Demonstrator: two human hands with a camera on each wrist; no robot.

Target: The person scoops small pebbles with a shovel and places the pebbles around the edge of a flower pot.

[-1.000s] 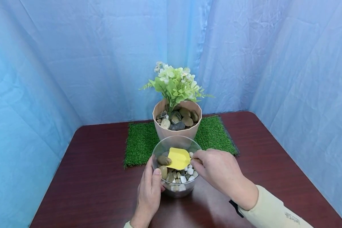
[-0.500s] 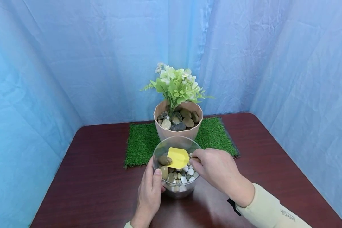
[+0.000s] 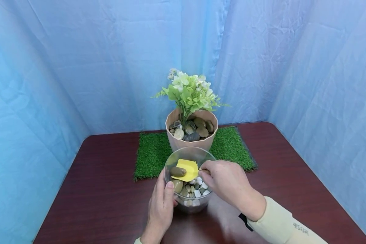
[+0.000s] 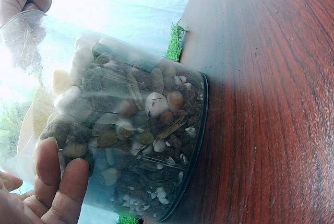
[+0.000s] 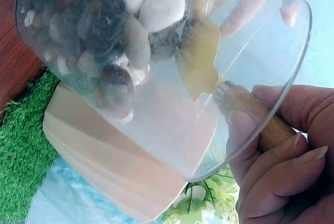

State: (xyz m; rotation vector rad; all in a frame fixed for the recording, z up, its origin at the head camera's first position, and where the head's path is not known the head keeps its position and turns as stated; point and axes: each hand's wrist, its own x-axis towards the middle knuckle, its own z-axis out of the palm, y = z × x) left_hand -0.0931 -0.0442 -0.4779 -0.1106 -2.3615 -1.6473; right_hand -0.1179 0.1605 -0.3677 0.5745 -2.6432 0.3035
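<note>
From where I stand, blue curtains (image 3: 109, 67) hang well beyond both hands and to either side of them. A dark red-brown table (image 3: 100, 183) spreads beneath the hands, and past them lies a green mat (image 3: 154, 152). On it, ahead of the hands, a pinkish pot (image 3: 190, 145) carries a flowering plant (image 3: 190, 93), with stones packed about its stem, probably to keep it standing.

Between the two hands a clear container (image 3: 199, 155) sits on the table, just this side of the pot, partly filled with stones. The left hand (image 3: 161, 205) grips its side, thumb near the rim and fingers round the wall, likely to steady it while the other hand works inside.

The right hand (image 3: 230, 179) comes over the opposite rim, palm turned down, fingers and thumb clasping the wooden handle (image 5: 248, 110) of a yellow scoop (image 3: 191, 171). Its blade reaches into the container towards the left hand, perhaps angled this way to get at a brown stone (image 3: 178, 171) overlapping the blade's edge; whether the stone bears on it, I cannot tell. Small white pebbles (image 3: 197, 193) lie below the right hand's fingers.
</note>
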